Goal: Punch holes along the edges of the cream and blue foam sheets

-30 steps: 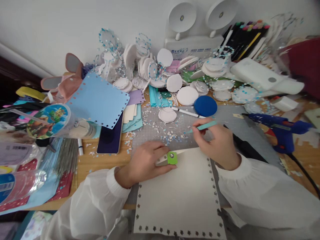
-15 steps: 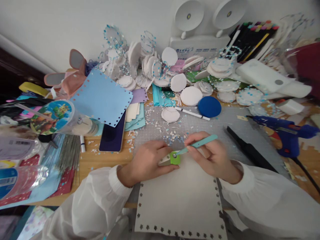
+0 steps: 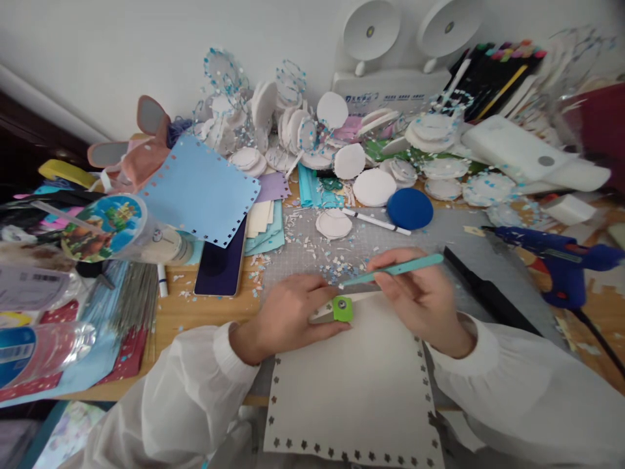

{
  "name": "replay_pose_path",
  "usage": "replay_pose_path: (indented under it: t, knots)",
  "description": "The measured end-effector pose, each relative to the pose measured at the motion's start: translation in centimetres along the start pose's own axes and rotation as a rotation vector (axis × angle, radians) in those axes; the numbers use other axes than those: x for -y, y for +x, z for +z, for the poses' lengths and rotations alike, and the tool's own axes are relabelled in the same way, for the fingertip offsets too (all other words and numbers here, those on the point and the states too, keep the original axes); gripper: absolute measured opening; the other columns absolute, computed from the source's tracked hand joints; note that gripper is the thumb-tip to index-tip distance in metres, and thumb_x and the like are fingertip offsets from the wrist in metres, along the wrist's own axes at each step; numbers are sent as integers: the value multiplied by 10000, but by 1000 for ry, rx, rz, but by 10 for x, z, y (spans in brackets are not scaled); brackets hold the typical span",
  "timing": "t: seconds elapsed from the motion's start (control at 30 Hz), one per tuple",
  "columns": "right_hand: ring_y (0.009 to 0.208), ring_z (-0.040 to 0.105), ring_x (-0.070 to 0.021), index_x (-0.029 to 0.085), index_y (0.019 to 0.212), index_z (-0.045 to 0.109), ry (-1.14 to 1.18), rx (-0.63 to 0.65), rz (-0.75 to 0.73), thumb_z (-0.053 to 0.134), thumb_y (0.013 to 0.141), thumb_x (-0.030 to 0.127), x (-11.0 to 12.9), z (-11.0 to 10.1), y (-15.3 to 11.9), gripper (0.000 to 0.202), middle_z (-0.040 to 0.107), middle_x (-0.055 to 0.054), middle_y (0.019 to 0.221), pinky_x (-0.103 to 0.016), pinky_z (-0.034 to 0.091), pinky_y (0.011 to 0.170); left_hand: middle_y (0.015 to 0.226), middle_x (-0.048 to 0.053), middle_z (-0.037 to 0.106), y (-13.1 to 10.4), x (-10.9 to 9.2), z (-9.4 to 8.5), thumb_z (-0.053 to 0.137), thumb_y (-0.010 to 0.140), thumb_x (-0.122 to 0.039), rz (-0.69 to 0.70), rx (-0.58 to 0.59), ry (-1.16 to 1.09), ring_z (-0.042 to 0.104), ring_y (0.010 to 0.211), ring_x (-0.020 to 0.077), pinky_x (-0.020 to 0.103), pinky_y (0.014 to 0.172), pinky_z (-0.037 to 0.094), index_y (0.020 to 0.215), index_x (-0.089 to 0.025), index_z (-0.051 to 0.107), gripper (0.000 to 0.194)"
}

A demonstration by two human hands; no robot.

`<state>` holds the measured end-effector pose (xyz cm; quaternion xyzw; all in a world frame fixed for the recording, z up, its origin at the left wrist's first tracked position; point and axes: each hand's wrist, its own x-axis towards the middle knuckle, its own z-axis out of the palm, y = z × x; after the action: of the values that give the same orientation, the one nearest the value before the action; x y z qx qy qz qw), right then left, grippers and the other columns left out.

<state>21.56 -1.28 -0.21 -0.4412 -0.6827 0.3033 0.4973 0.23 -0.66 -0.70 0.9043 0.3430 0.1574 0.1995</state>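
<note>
Between the thumb and fingers of my left hand (image 3: 297,309) is a small green paper punch (image 3: 343,309), set at the far edge of a white sheet of paper (image 3: 351,391). Flower-shaped holes run along the sheet's sides and near edge. My right hand (image 3: 415,293) pinches a pair of teal tweezers (image 3: 405,268), their tips just beyond the punch and apart from it. A tiny pale bit shows at the tips. Small white and blue paper cutouts (image 3: 342,270) lie scattered on the grey cutting mat (image 3: 303,251) past my hands.
A blue glue gun (image 3: 561,254) and a black tool (image 3: 488,293) lie to the right. White paper discs (image 3: 375,187) and a blue round lid (image 3: 410,208) are piled behind. At left stand a plastic cup (image 3: 105,228), a dark phone (image 3: 219,260) and a light blue punched sheet (image 3: 205,189).
My right hand has drawn the tweezers' tips up off the punch, away toward the scattered cutouts, and laid them flatter. My left hand and the punch stay about in place.
</note>
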Motion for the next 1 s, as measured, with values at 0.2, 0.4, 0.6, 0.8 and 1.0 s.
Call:
replay_pose_path:
  t: [0.2, 0.4, 0.6, 0.8, 1.0]
  knots:
    - [864, 678, -193, 239, 1118, 546, 50, 80, 64, 499, 928, 214, -15, -1, 1, 197, 630, -75, 1060, -367, 584, 783, 885, 81, 638, 0, 0, -1, 515, 864, -528, -8, 17, -12, 615, 825, 217, 323, 711, 489, 982, -153, 641, 414]
    - [979, 618, -221, 223, 1044, 579, -192, 68, -69, 494, 917, 202, -12, -6, 11, 155, 637, -68, 1016, -414, 513, 867, 895, 83, 639, -1, 0, 0, 515, 866, -521, 3, 4, -16, 619, 846, 220, 330, 725, 498, 987, -154, 637, 405]
    - [1022, 562, -272, 202, 996, 532, -544, -126, -180, 396, 915, 164, -18, -25, 23, 163, 600, -122, 1047, -483, 432, 907, 908, 91, 650, -2, 0, -1, 514, 867, -517, 81, -50, -17, 632, 832, 212, 323, 719, 511, 986, -144, 632, 409]
    - [992, 549, -333, 180, 1023, 587, -863, -69, -12, 474, 834, 138, -37, -39, 26, 224, 586, -135, 995, -513, 429, 845, 814, 57, 646, -5, 2, -10, 530, 872, -494, 45, 9, -119, 628, 746, 169, 252, 638, 471, 941, -153, 633, 363]
    - [1053, 553, -285, 218, 1087, 569, -508, 21, -269, 545, 825, 184, -2, -25, 18, 266, 587, -111, 1085, -482, 430, 927, 744, 24, 674, -5, 5, -12, 567, 869, -446, -98, -32, -270, 615, 656, 131, 225, 604, 431, 905, -159, 665, 305]
